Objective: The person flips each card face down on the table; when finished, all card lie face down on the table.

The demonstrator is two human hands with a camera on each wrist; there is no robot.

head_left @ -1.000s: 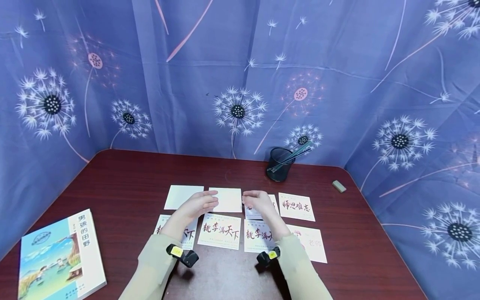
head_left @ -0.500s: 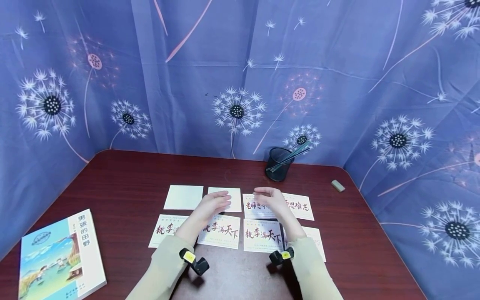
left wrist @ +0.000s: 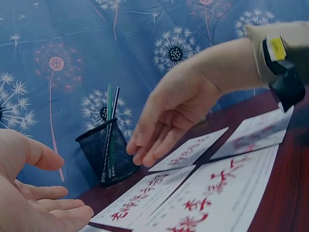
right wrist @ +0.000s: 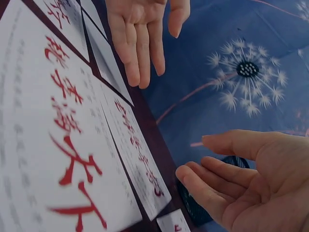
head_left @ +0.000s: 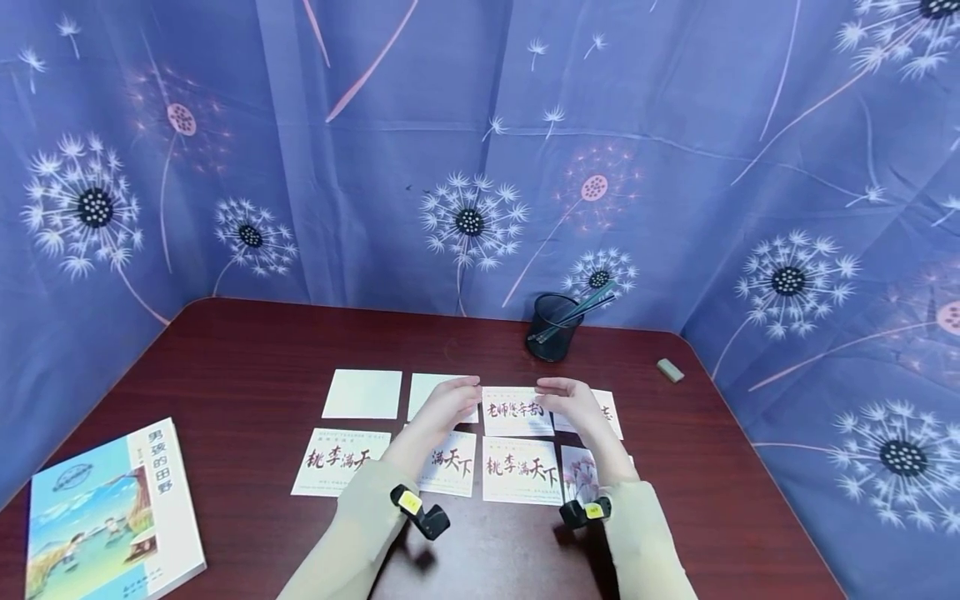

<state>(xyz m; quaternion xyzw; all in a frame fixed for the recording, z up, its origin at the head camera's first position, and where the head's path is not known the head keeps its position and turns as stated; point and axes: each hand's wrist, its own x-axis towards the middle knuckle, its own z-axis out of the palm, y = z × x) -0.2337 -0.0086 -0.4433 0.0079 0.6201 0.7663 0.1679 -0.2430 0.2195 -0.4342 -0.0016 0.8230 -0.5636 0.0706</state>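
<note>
My left hand [head_left: 446, 406] hovers over the cards with its fingers loosely extended, partly covering a blank white card [head_left: 424, 390] and a red-lettered card [head_left: 454, 467]. To its right my right hand [head_left: 576, 403] is held the same way, palm facing the left one, holding nothing. Between them a red-lettered card [head_left: 516, 411] lies in the back row. Under the right forearm shows part of a card with pink flowers [head_left: 578, 469]. In the right wrist view both palms, the left hand [right wrist: 141, 41] and right hand [right wrist: 251, 179], are bare.
Another blank card [head_left: 362, 394] and several lettered cards, such as the front left one [head_left: 337, 461], complete two rows. A black mesh pen cup [head_left: 551, 337] stands behind, an eraser [head_left: 670, 370] at back right. A picture-covered book [head_left: 112, 508] lies left; a blue curtain [head_left: 360, 208] hangs behind.
Both hands have moved to the right across the cards, side by side, uncovering the front left card and the lettered card between them. The cards stay in place.
</note>
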